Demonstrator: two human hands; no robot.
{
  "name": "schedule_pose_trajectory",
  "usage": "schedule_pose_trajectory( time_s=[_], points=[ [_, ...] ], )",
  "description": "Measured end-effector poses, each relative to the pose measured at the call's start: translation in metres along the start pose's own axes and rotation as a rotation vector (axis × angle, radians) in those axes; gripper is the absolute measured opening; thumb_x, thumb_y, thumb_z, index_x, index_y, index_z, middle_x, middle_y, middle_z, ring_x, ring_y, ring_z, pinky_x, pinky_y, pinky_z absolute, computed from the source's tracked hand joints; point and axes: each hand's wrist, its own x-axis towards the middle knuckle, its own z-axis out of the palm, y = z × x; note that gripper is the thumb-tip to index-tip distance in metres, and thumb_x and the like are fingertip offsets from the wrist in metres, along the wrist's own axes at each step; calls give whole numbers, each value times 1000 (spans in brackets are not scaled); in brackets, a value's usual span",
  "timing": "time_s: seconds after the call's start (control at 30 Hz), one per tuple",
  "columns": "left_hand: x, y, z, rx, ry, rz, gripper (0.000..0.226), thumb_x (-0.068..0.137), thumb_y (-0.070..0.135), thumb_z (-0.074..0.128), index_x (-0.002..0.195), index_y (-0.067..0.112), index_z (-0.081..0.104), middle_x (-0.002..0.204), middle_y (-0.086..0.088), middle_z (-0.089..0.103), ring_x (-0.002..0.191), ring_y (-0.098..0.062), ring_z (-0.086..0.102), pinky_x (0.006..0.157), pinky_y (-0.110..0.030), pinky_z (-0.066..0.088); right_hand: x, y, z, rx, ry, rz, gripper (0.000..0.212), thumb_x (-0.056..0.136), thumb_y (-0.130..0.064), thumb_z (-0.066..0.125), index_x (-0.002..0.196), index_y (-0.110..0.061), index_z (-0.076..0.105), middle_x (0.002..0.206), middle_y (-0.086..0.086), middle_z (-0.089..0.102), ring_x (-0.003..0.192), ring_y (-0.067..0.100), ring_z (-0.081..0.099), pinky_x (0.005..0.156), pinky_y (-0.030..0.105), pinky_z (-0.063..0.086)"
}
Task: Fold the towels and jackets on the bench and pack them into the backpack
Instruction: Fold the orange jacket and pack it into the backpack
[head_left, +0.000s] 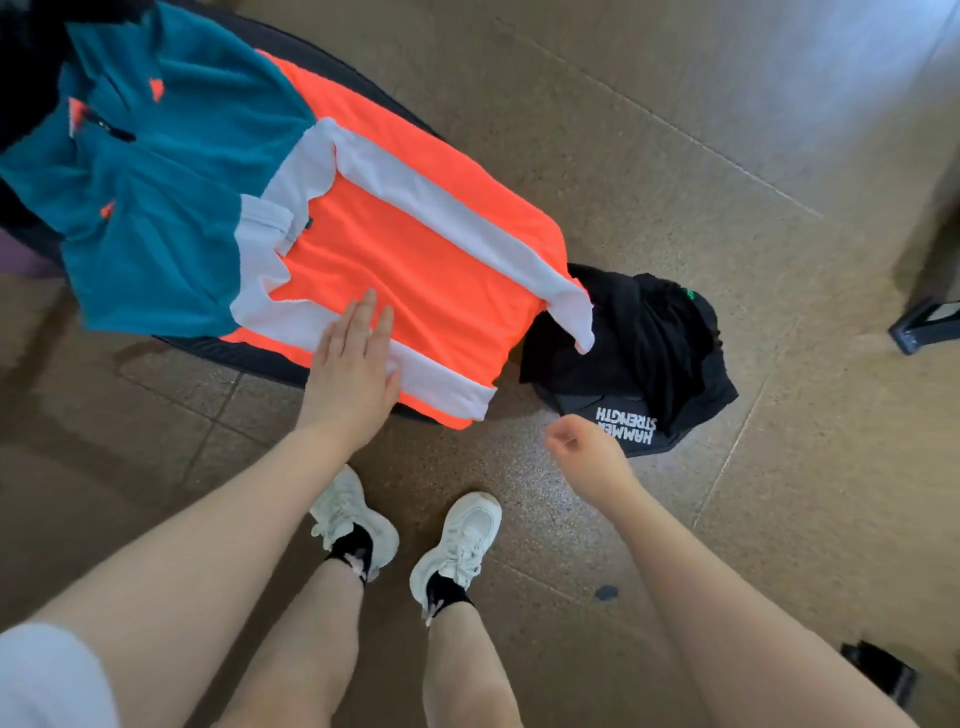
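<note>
Head view: left hand (353, 364) presses flat on the orange jacket (415, 249).

An orange, white and teal jacket (395, 244) lies spread flat along the desk (270, 358), its hem overhanging the near end. A crumpled black backpack (639, 353) sits on the floor just beside that end.

The orange and white jacket (405, 249) and the teal jacket (156, 182) are covering nearly the whole counter (270, 361), leaving only its dark edge showing at centre left. The black bag (639, 353) is sitting on the floor (675, 156) just right of the counter's end, blocking that side. Bare floor is lying open across the upper right and right of the frame.
</note>
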Motion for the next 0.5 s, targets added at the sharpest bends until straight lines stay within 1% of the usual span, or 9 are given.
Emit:
schedule_pose_trajectory(
  time_s=[0.07,0.1,0.13,0.17,0.23,0.3,0.37,0.43,0.5],
  points=[
    [-17,20,-8,-109,-4,-8,44,75,5,64,118,-2,56,123,-24,54,107,-45,56,82,-53,50,-13,-15,-21,-79,-65,-64,23,95,-20,47,114,-15,59,108,2,60,91,16,54,73,25,43],
    [-25,30,-13,-157,-16,-7,35,76,6,60,111,0,59,112,-20,58,96,-42,60,73,-48,53,-18,-23,-31,-112,-86,-90,22,95,-20,47,112,-15,60,103,1,60,84,14,53,67,23,41],
    [-32,38,-19,-228,-62,-21,27,81,7,56,108,2,60,106,-15,59,91,-38,61,70,-43,52,-22,-30,-41,-131,-91,-109,21,95,-19,46,110,-15,61,98,0,60,77,12,52,61,23,40],
    [-37,46,-24,-323,-125,-71,22,88,10,53,108,5,60,104,-10,58,90,-33,60,71,-41,51,-25,-37,-50,-136,-86,-118,21,95,-18,45,108,-15,61,94,0,59,73,11,51,58,23,39],
    [-46,61,-30,-498,-276,-246,20,94,19,47,108,10,58,100,-3,58,91,-25,57,76,-37,46,-27,-48,-66,-122,-62,-134,21,95,-16,43,104,-12,62,90,-1,58,77,15,52,63,25,40],
    [-54,75,-30,-624,-316,-388,17,94,22,48,101,12,60,94,-1,60,91,-22,57,77,-33,43,-27,-54,-79,-117,-42,-153,22,95,-14,41,102,-9,62,89,0,56,82,17,51,69,26,36],
    [-60,88,-21,-750,-289,-557,11,92,24,52,87,17,59,84,1,61,86,-22,59,78,-34,46,-21,-56,-89,-134,-26,-177,22,96,-14,40,99,-8,61,89,-1,56,83,16,51,68,26,34],
    [-64,100,-4,-933,-247,-772,15,91,26,55,77,21,55,76,-1,61,77,-24,61,78,-39,50,-8,-56,-98,-128,-2,-182,21,97,-15,39,94,-11,59,85,2,58,76,18,52,60,26,35],
    [-65,113,16,-1111,-171,-1005,14,91,25,56,79,19,54,82,-6,61,67,-18,59,68,-33,49,12,-55,-106,-111,28,-190,22,97,-16,38,96,-10,59,88,9,62,76,24,57,62,28,38]
  ],
)
